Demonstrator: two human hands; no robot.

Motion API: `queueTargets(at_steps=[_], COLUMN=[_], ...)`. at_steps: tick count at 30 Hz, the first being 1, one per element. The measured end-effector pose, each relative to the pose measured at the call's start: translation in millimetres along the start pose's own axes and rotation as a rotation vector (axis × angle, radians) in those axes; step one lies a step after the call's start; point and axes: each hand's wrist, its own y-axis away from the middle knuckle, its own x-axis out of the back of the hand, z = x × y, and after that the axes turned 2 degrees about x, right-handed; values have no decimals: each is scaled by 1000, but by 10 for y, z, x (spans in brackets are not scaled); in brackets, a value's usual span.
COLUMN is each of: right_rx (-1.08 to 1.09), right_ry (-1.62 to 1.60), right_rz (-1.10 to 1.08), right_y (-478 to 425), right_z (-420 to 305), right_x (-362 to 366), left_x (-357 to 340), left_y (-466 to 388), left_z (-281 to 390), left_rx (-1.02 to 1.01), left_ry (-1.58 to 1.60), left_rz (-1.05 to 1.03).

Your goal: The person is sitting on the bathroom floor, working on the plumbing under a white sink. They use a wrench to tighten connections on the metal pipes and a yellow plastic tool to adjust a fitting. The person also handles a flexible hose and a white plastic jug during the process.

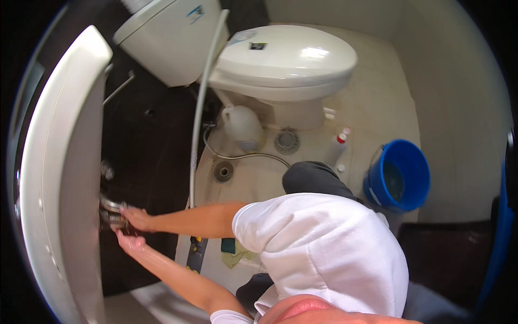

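Note:
Both hands reach to a chrome pipe fitting (115, 220) beneath the white ceramic basin (66, 133), close to the dark wall. My right hand (137, 218), on the upper arm in the picture, has its fingers around the fitting. From below, my left hand (130, 241) grips it at its lower end. Part of the fitting is hidden by the fingers and by the basin's side. Near the fitting, a small metal valve (107, 170) juts from behind the basin.
A grey pipe (201, 97) stands near the toilet (287, 60). On the floor are a plastic jug (243, 125), a flexible hose (251, 155), a drain opening (223, 171), a drain cover (287, 141), a bottle (336, 150), a spirit level (196, 255), a cloth (238, 257) and a blue bucket (412, 174) holding water.

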Motion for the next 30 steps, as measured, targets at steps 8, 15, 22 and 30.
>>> queueTargets(at_steps=[8, 15, 22, 30], right_rx=[-33, 135, 137, 245], right_ry=[72, 3, -113, 85], right_rz=[34, 127, 95, 185], right_y=[-156, -327, -244, -124], right_z=[47, 347, 198, 112], right_x=[-101, -7, -124, -103], left_x=[201, 41, 85, -186], left_y=[-185, -273, -106, 266], left_z=[-42, -107, 44, 151], left_rx=[-54, 21, 46, 58], left_ry=[46, -31, -99, -98], left_rz=[-11, -11, 11, 51])
